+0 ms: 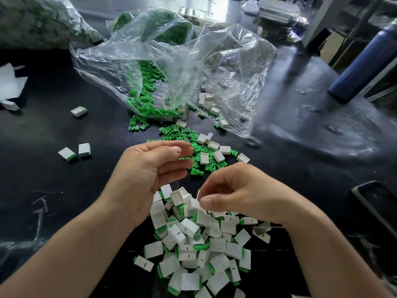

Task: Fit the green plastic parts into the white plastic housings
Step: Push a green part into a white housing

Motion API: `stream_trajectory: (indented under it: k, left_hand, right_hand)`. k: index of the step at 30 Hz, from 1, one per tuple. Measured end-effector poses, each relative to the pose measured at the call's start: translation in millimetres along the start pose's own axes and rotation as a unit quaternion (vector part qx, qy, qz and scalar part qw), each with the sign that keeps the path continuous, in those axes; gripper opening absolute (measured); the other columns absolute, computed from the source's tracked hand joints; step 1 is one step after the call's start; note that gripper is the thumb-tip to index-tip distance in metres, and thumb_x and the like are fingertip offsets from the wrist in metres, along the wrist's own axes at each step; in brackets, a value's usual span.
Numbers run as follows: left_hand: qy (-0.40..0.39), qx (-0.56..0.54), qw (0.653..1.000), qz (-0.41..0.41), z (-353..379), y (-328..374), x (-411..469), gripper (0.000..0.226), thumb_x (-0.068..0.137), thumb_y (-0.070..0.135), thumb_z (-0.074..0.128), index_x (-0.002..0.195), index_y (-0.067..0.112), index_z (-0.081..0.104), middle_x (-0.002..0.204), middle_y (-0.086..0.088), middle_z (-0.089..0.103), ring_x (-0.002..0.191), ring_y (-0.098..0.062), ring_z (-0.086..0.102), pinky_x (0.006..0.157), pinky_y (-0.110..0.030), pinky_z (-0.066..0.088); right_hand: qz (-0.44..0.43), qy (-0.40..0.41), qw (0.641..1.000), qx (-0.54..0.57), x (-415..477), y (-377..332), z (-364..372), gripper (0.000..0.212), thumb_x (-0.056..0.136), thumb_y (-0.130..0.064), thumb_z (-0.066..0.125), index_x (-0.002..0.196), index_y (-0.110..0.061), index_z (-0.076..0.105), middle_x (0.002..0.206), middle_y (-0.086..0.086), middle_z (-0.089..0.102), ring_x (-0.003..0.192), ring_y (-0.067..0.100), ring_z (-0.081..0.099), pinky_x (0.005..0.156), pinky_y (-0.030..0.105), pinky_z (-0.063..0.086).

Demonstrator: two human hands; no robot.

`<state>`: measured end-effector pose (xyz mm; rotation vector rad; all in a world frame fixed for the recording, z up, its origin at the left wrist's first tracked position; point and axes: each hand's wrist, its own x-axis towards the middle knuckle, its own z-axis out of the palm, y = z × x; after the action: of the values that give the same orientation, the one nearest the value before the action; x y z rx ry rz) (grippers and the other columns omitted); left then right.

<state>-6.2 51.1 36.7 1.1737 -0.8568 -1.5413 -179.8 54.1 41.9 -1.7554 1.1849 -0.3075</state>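
– Black table (290, 168) fills the frame. What is biggest on it?
– Two clear plastic bags across the upper middle. The left bag (120, 67) spills green parts (148, 100) from its mouth; the right bag (242, 61) holds white housings (209, 104). A blue bottle (361, 65) stands at the upper right edge.
– And lower down?
– A heap of fitted pieces (193, 250), white housings with green showing at one end, spreads over the lower centre. Above it, in mid-frame, a loose scatter of green parts (176, 132) lies mixed with a few empty housings. Three fitted pieces lie apart at the left, one (78, 111) higher, two (74, 151) side by side.
– The hands?
– Both reach in from the bottom edge. The left hand (148, 175), left of centre, is released: fingers relaxed and lightly bent, palm turned inward, nothing in it, poised just above the heap's top.
– The right?
– The right hand (240, 192), right of centre, has its fingers curled, thumb and forefinger pinching a white housing (194, 204) at the top of the heap. Whether a green part sits inside it cannot be told.
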Motion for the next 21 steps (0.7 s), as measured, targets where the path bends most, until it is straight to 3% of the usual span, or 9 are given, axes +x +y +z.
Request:
stream_trajectory:
  k: [4, 6, 9, 12, 16, 18, 21]
  left_hand:
    - [-0.003, 0.024, 1.0, 0.001, 2, -1, -1, 0.03, 0.085, -0.002, 0.05, 0.07, 0.011, 0.073, 0.079, -0.008, 0.074, 0.066, -0.017, 0.069, 0.056, -0.021, 0.056]
    - [-0.008, 0.031, 0.999, 0.003, 2, -1, -2, 0.035, 0.085, -0.002, 0.05, 0.065, 0.012, 0.074, 0.078, -0.007, 0.074, 0.064, -0.016, 0.069, 0.056, -0.021, 0.056]
    - [-0.014, 0.048, 0.999, 0.009, 3, -3, -2, 0.035, 0.086, -0.002, 0.051, 0.064, 0.012, 0.074, 0.077, -0.007, 0.074, 0.064, -0.015, 0.068, 0.056, -0.021, 0.056]
    - [-0.018, 0.059, 0.998, 0.014, 5, -3, -3, 0.034, 0.085, -0.002, 0.052, 0.065, 0.012, 0.074, 0.077, -0.006, 0.074, 0.064, -0.016, 0.068, 0.057, -0.021, 0.056]
    - [-0.025, 0.07, 0.997, 0.016, 5, -3, -4, 0.036, 0.085, -0.002, 0.052, 0.065, 0.016, 0.075, 0.075, -0.005, 0.074, 0.063, -0.014, 0.068, 0.057, -0.021, 0.056]
    - [-0.026, 0.072, 0.997, 0.016, 5, -3, -4, 0.035, 0.085, -0.002, 0.052, 0.066, 0.016, 0.075, 0.075, -0.005, 0.074, 0.063, -0.014, 0.068, 0.057, -0.021, 0.056]
    - [-0.027, 0.072, 0.997, 0.014, 5, -3, -4, 0.034, 0.085, -0.002, 0.052, 0.066, 0.015, 0.075, 0.076, -0.005, 0.074, 0.063, -0.014, 0.068, 0.057, -0.021, 0.055]
  right_hand:
    - [0.043, 0.156, 0.987, -0.013, 5, 8, -7, 0.023, 0.073, -0.047, 0.065, 0.068, -0.025, 0.068, 0.057, -0.013, 0.061, 0.052, -0.003, 0.05, 0.058, 0.02, 0.045]
    - [0.053, 0.275, 0.959, -0.035, 6, 17, -17, 0.021, 0.078, -0.041, 0.064, 0.065, -0.026, 0.065, 0.053, -0.019, 0.059, 0.05, -0.006, 0.051, 0.054, 0.008, 0.039]
    - [0.067, 0.386, 0.914, -0.107, 10, 29, -25, 0.012, 0.084, -0.029, 0.065, 0.072, -0.031, 0.063, 0.059, -0.018, 0.057, 0.06, -0.002, 0.053, 0.063, 0.015, 0.039]
    - [0.032, 0.392, 0.91, -0.133, 18, 31, -17, 0.014, 0.087, -0.017, 0.061, 0.095, -0.025, 0.07, 0.081, -0.01, 0.059, 0.077, 0.008, 0.055, 0.08, 0.025, 0.044]
    - [0.024, 0.288, 0.924, -0.25, 32, 34, -3, 0.037, 0.095, -0.018, 0.049, 0.13, -0.03, 0.052, 0.103, -0.003, 0.048, 0.104, 0.016, 0.046, 0.086, 0.03, 0.037]
    - [0.039, 0.263, 0.923, -0.278, 35, 37, -1, 0.037, 0.095, -0.019, 0.048, 0.131, -0.03, 0.05, 0.103, -0.004, 0.042, 0.108, 0.017, 0.043, 0.085, 0.029, 0.034]
    - [0.033, 0.294, 0.923, -0.245, 33, 38, -2, 0.029, 0.089, -0.021, 0.059, 0.118, -0.023, 0.058, 0.101, -0.008, 0.042, 0.104, 0.016, 0.049, 0.087, 0.029, 0.036]
